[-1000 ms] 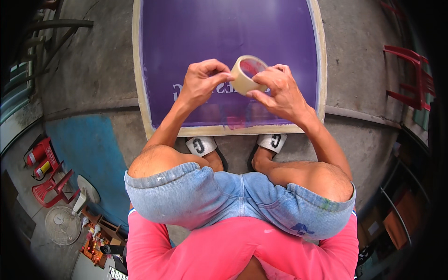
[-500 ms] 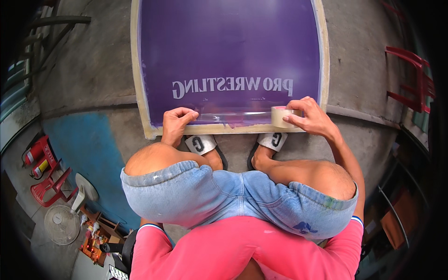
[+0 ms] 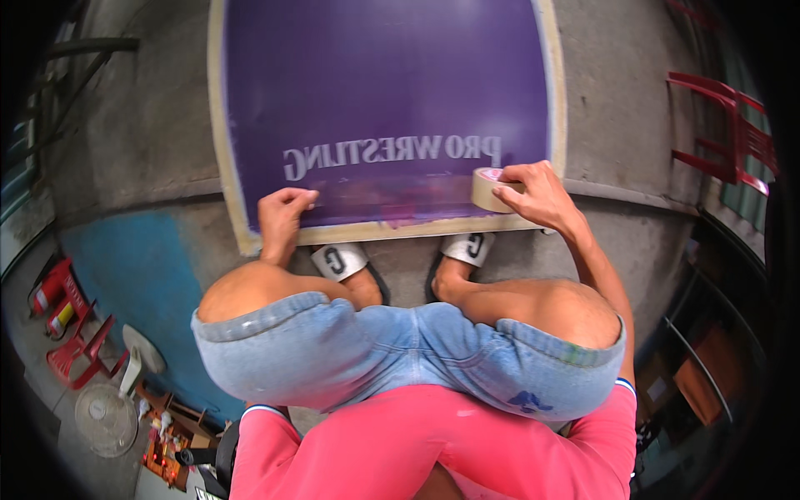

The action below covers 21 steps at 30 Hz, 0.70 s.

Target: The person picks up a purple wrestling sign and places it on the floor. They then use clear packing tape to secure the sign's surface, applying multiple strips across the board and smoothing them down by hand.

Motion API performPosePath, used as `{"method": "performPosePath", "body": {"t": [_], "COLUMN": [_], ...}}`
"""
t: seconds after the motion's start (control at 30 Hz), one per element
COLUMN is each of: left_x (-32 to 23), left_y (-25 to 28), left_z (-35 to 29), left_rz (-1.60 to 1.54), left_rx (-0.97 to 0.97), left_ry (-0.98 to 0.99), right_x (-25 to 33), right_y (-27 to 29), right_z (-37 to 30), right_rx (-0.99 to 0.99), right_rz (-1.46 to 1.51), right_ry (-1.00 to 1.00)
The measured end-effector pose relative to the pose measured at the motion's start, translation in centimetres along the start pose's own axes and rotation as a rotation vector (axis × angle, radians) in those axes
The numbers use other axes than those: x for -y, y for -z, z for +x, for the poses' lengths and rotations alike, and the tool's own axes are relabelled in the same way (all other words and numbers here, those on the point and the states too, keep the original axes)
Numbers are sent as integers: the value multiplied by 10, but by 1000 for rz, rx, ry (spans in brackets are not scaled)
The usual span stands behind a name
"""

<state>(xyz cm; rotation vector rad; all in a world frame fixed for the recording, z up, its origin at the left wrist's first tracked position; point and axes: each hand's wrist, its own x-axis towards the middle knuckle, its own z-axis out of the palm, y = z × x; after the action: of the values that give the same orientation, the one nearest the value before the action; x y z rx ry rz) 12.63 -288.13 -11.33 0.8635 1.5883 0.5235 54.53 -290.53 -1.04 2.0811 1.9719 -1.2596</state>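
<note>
A large purple screen frame [image 3: 387,75] with pale edges lies in front of me, bearing mirrored light lettering. Over its near end, my right hand [image 3: 540,198] grips a roll of clear packing tape [image 3: 483,193] between thumb and fingers. A faint strip of tape [image 3: 396,193] stretches from the roll toward the left, just nearer than the lettering. My left hand [image 3: 283,218] is closed in a pinch on the strip's free end near the frame's left side. Blur hides whether the strip touches the purple surface.
My slippered feet [image 3: 340,260] stand close to the frame's near edge. Red plastic chairs [image 3: 708,125] are at the right, and another is at the lower left by red fire extinguishers [image 3: 52,287] and a round fan [image 3: 106,419]. Blue paint [image 3: 133,279] covers part of the floor.
The whole view has shifted, so everything sits slightly farther left. Both hands keep their grip on tape and roll, and the strip looks fainter and more blurred.
</note>
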Motion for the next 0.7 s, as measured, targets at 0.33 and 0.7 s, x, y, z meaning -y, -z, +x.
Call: {"method": "performPosePath", "body": {"t": [0.33,0.7], "left_x": [-1,3], "left_y": [7,6], "left_z": [5,6], "left_rz": [7,90], "left_rx": [-20,-35], "left_ry": [-2,-57], "right_x": [4,4], "right_y": [-15,-26], "right_z": [5,15], "right_rx": [-170,-218], "right_rz": [-435,-417], "right_ry": [-82,-121]}}
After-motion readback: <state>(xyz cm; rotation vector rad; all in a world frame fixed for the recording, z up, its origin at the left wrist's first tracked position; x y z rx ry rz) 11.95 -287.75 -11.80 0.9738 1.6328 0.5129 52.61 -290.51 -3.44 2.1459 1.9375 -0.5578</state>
